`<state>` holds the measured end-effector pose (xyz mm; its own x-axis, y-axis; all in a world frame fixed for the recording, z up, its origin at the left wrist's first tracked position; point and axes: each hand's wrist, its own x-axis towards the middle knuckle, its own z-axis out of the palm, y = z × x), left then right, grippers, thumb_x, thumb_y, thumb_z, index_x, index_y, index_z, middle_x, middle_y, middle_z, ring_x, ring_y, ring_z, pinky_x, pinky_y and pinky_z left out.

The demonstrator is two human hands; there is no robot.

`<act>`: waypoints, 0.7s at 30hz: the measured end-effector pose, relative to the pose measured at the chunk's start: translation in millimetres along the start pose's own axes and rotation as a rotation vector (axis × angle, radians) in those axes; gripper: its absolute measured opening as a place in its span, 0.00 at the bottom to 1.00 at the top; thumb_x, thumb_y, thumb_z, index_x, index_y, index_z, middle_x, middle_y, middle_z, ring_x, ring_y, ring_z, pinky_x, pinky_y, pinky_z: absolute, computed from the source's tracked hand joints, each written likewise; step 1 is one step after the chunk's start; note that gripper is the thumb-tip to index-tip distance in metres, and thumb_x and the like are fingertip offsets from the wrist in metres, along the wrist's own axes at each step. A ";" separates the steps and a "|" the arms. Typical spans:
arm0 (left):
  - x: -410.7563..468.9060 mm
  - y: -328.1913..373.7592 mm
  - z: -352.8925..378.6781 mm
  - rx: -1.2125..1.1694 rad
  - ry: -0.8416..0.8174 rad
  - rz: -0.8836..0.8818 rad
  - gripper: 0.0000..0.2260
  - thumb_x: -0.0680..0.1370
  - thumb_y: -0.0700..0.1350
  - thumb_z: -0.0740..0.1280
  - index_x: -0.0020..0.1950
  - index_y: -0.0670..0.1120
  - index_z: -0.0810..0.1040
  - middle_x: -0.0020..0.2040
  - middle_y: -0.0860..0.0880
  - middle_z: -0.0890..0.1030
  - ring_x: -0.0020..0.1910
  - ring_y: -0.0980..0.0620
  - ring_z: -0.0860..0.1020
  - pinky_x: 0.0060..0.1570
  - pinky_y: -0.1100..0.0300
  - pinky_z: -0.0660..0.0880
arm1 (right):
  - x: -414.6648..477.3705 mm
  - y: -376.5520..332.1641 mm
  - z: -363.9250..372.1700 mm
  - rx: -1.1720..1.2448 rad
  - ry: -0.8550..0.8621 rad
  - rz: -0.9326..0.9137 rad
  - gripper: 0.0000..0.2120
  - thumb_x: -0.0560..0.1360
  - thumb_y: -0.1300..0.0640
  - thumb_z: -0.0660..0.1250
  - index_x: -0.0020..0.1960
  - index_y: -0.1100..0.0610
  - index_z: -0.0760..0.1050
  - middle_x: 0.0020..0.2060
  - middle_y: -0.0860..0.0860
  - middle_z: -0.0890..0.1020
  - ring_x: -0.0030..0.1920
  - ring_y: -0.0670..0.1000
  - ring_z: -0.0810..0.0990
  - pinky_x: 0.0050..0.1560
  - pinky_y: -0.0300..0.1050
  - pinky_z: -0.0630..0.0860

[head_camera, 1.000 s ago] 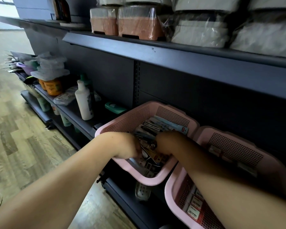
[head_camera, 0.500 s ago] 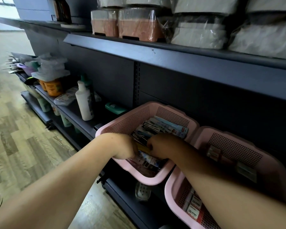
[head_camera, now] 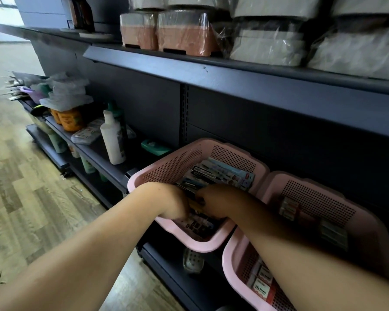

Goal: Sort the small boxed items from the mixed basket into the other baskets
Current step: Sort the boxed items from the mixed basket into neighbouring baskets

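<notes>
On the dark metal shelf (head_camera: 97,154) at far left: round orange jars (head_camera: 71,120) under clear plastic lids, then a tall white plastic bottle (head_camera: 113,142), then a flat green case (head_camera: 155,147) lying farther back. Right of these, at the shelf's near edge: a pink perforated plastic basket (head_camera: 166,167), filled with mixed small printed cardboard boxes (head_camera: 225,173) lying flat and overlapping.

Reaches into its near side with the left hand (head_camera: 171,203), curling the fingers down among the boxes and out of sight; cannot tell whether gripping any. Just beside it, digs in with the right hand (head_camera: 218,200), bending dark-nailed fingers (head_camera: 200,197) over a dark box; cannot tell whether clamping or only pressing.

Just beside that basket on the right: a second pink perforated plastic basket (head_camera: 319,198), holding red-and-white small boxes (head_camera: 263,286) at the near end and a few more (head_camera: 289,207) by the far wall.
</notes>
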<state>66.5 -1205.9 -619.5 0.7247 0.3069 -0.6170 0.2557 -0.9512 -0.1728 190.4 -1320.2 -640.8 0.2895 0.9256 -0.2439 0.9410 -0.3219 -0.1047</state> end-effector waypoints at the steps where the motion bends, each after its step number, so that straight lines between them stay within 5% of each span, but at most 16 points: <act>1: -1.8 -0.2 -0.7 0.007 0.012 0.001 0.21 0.85 0.56 0.55 0.72 0.50 0.78 0.68 0.47 0.80 0.65 0.43 0.78 0.67 0.46 0.75 | -0.2 1.1 -1.1 0.021 -0.005 0.001 0.12 0.80 0.51 0.63 0.61 0.52 0.78 0.56 0.53 0.82 0.52 0.54 0.80 0.44 0.43 0.69; 7: -6.0 7.1 -10.9 -0.095 0.203 0.005 0.20 0.86 0.55 0.59 0.75 0.48 0.74 0.71 0.46 0.77 0.68 0.46 0.75 0.63 0.57 0.71 | 4.7 10.5 -11.5 0.089 0.072 0.142 0.24 0.79 0.52 0.66 0.73 0.52 0.69 0.67 0.56 0.76 0.64 0.58 0.77 0.63 0.51 0.74; 12: 1.6 14.6 -14.5 -0.182 0.100 -0.048 0.19 0.87 0.52 0.59 0.75 0.45 0.74 0.70 0.45 0.78 0.68 0.45 0.77 0.62 0.57 0.71 | 10.7 12.9 -5.8 0.061 -0.023 0.130 0.24 0.80 0.49 0.64 0.75 0.52 0.68 0.69 0.57 0.75 0.65 0.58 0.76 0.64 0.50 0.72; 17: 14.9 6.3 -10.2 -0.082 0.124 -0.039 0.27 0.84 0.58 0.59 0.83 0.53 0.63 0.78 0.46 0.70 0.75 0.43 0.70 0.75 0.48 0.67 | 21.4 19.1 -11.8 0.051 0.106 0.217 0.17 0.81 0.52 0.63 0.68 0.55 0.75 0.61 0.57 0.80 0.56 0.57 0.80 0.56 0.49 0.78; 21: 15.5 7.2 -11.2 -0.188 0.201 -0.096 0.24 0.84 0.54 0.63 0.80 0.51 0.69 0.75 0.45 0.73 0.72 0.44 0.74 0.71 0.49 0.72 | 20.7 22.3 -7.1 0.022 0.004 0.228 0.16 0.82 0.56 0.61 0.68 0.59 0.74 0.61 0.58 0.79 0.57 0.56 0.80 0.49 0.44 0.74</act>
<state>86.7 -1207.7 -621.6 0.7991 0.4131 -0.4367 0.4296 -0.9006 -0.0659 218.7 -1306.8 -641.4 0.4948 0.8292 -0.2601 0.8473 -0.5268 -0.0679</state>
